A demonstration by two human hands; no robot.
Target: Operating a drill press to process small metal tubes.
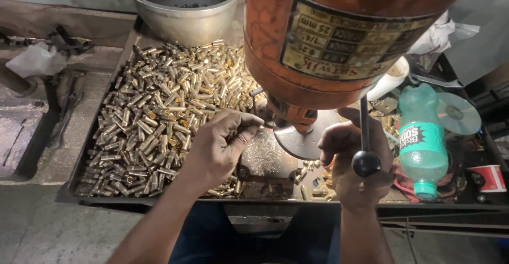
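From above I see my left hand (220,147) reaching in under the orange drill press (318,36), fingers pinched together at the spot just below the spindle; something small and brass seems caught between thumb and fingertips, though I cannot make out exactly what it is. My right hand (352,160) is curled loosely around the black lever (365,131), whose round knob (366,163) sits in front of my palm; the fingers wrap the rod rather than clench it tight. Between the two hands lies the round metal table (305,142) of the press, dusted with fine shavings. To the left, a dark tray (79,187) holds a big heap of short brass tubes (154,115), spread from the far edge to the near one, and my left wrist lies over the heap's right edge. A steel bowl (183,9) stands at the far end of the tray, touching the heap. To the right of the lever a green plastic bottle (421,137) lies on its side, with a shiny disc (458,113) just beyond it and a red-and-white paper cup (488,178) near the right edge.
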